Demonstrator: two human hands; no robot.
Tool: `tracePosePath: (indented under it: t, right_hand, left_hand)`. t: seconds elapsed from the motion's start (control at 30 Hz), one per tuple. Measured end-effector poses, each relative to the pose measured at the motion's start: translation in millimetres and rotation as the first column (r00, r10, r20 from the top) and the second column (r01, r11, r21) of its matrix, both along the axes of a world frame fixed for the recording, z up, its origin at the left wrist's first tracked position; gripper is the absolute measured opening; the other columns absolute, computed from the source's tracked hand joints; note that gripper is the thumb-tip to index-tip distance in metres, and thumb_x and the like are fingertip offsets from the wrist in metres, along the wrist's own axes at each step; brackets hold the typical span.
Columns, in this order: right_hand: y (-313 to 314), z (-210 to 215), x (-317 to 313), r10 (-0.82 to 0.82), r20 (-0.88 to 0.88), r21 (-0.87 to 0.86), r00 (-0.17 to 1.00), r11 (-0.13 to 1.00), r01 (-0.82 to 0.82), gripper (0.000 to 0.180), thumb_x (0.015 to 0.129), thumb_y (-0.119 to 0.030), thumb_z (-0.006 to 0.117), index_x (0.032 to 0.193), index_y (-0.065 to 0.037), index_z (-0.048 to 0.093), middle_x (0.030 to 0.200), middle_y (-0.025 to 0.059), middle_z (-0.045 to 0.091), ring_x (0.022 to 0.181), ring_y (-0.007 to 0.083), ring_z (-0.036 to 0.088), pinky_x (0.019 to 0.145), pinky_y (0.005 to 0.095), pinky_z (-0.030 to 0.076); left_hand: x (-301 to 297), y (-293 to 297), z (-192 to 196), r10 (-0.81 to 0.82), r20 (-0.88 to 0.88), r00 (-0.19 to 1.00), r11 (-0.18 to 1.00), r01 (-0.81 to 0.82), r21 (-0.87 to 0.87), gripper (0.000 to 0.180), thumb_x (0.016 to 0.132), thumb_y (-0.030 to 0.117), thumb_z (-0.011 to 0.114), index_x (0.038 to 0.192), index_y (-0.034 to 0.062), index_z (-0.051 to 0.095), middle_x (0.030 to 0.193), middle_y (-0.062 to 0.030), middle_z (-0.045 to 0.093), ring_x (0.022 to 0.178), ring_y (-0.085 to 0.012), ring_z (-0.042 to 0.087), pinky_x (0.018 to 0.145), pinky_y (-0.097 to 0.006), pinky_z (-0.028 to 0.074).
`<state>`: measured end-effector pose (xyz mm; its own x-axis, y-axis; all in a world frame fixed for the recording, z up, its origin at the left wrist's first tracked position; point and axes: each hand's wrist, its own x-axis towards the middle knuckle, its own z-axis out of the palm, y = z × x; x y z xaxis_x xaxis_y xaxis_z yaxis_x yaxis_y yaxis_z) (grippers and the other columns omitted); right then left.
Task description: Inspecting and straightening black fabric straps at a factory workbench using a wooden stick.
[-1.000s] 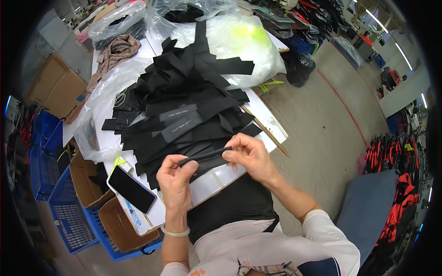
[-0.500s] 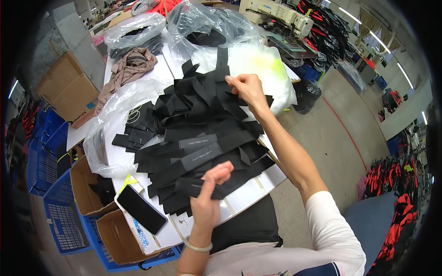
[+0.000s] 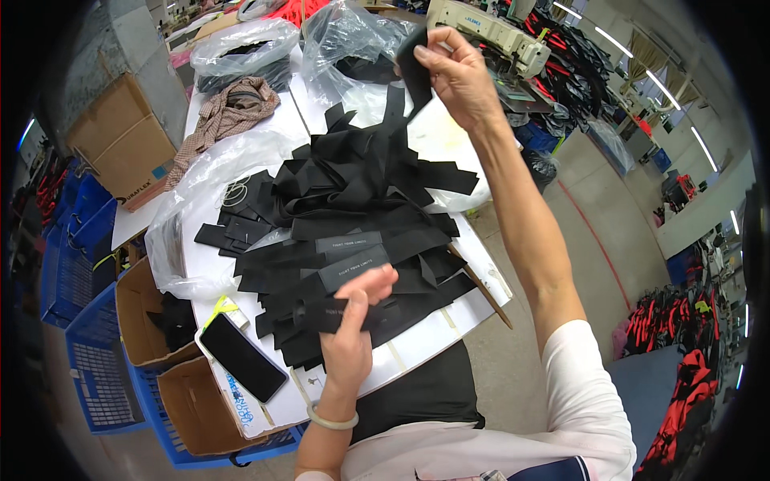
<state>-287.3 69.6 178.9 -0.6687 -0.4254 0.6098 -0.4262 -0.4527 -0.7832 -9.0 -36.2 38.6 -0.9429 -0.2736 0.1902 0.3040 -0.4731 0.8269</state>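
Note:
A heap of black fabric strips (image 3: 345, 172) covers the middle of the white table, some bearing grey woven labels (image 3: 353, 268). My right hand (image 3: 461, 76) is lifted above the far right of the heap, thumb and fingers pinched on one black fabric strip (image 3: 415, 72) that hangs down toward the pile. Low over the near strips is my left hand (image 3: 353, 321), its thumb across a labelled black strip (image 3: 322, 315) and its fingers pointing right. That strip seems to lie between thumb and palm; its far end is hard to separate from the strips beneath.
A phone (image 3: 242, 357) lies at the near left table corner, above cardboard boxes (image 3: 204, 409) and blue crates (image 3: 100, 377). Clear plastic bags (image 3: 241, 48) and a checked cloth (image 3: 233, 120) sit farther back. A thin brown stick (image 3: 489, 295) juts past the right edge; a sewing machine (image 3: 489, 32) stands beyond.
My right hand has risen up and away from the heap, carrying a black strip. My left hand has shifted slightly left, and the labelled strip under its thumb has moved along.

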Motion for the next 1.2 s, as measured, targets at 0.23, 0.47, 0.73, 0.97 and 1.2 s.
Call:
tracePosePath:
  t: [0.23,0.47,0.73,0.97,1.2]
  right_hand:
    - [46,22,162,0.322,0.391,0.401,0.862,0.784,-0.474,0.019,0.081,-0.006,0.065,0.097,-0.004,0.054,0.074,-0.0003,0.057,0.058,0.0071,0.053,0.049,0.0230,0.046]
    - [104,-66,234,0.220,0.761,0.173,0.610,0.837,-0.518,0.020,0.082,-0.003,0.065,0.099,0.000,0.055,0.084,0.0082,0.066,0.073,0.0078,0.062,0.066,0.0196,0.048]
    - [96,-127,293,-0.284,0.365,0.516,0.887,0.854,0.061,0.018,0.080,0.000,0.068,0.092,0.000,0.055,0.080,0.0037,0.060,0.065,0.0060,0.057,0.053,0.0192,0.047]
    - [105,-155,303,-0.260,0.551,0.514,0.793,0.854,-0.077,0.014,0.083,-0.006,0.068,0.089,0.000,0.056,0.072,0.0017,0.061,0.062,0.0041,0.054,0.054,0.0197,0.042]
    - [89,-153,299,-0.259,-0.203,0.638,0.944,0.696,0.328,0.034,0.074,-0.013,0.076,0.099,0.000,0.057,0.089,0.0090,0.062,0.074,0.0165,0.060,0.064,0.0276,0.048]
  left_hand:
    - [-5,6,33,-0.373,-0.299,0.878,0.730,0.476,0.489,0.049,0.093,0.028,0.055,0.130,-0.0026,0.045,0.082,-0.0039,0.049,0.065,-0.0141,0.048,0.065,-0.031,0.040]
    - [30,33,14,-0.142,-0.052,0.988,0.875,0.150,0.460,0.012,0.081,0.002,0.067,0.086,0.0018,0.056,0.067,-0.0048,0.056,0.054,-0.0116,0.050,0.054,-0.027,0.041]
    - [61,52,-22,0.067,0.240,0.969,0.997,-0.056,-0.054,0.009,0.081,0.000,0.064,0.082,0.0005,0.056,0.063,-0.0036,0.056,0.052,-0.0099,0.051,0.052,-0.022,0.040]
    - [74,46,-35,0.222,0.189,0.957,0.868,-0.105,-0.486,0.012,0.083,0.006,0.066,0.083,-0.0031,0.058,0.059,-0.0028,0.055,0.049,-0.0069,0.051,0.046,-0.020,0.040]
    - [69,43,-38,0.043,0.368,0.929,0.980,0.032,-0.196,0.013,0.086,0.006,0.060,0.095,-0.0046,0.060,0.061,-0.0045,0.056,0.048,-0.0084,0.050,0.045,-0.021,0.041]
